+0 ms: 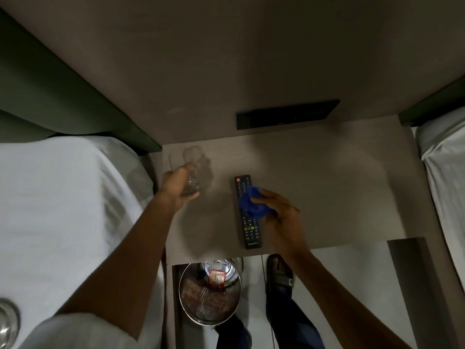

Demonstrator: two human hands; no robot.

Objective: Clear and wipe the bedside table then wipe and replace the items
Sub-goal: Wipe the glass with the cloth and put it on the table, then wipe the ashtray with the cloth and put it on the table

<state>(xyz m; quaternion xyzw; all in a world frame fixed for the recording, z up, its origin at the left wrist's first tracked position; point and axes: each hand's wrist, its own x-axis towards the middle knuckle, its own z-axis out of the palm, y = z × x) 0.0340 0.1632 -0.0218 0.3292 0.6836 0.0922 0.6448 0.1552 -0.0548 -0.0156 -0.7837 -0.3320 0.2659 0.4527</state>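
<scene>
Bedside table (327,187): remote (249,235) | left hand (176,188) grips glass (192,186) | right hand (279,214) grips cloth (251,204) | bin (181,294) nearby

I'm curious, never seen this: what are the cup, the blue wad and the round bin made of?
Cup: probably clear glass, see-through, though blurred. Blue wad: soft cloth, bunched in folds. Bin: shiny metal, likely steel, reflective rim.

Table (327,192) grey-brown, faint wood grain. Remote (252,238) black, white key marks, one row of red, green, yellow, blue buttons. Cloth (254,206) bright blue. Glass (193,185) clear. Bed sheet (63,197) white. Headboard (63,96) dark green. Wall panel (286,114) black. Bin (198,299) shiny silver. Sandal (279,277) black. Trousers (289,319) dark blue. Sleeve (75,333) white.
</scene>
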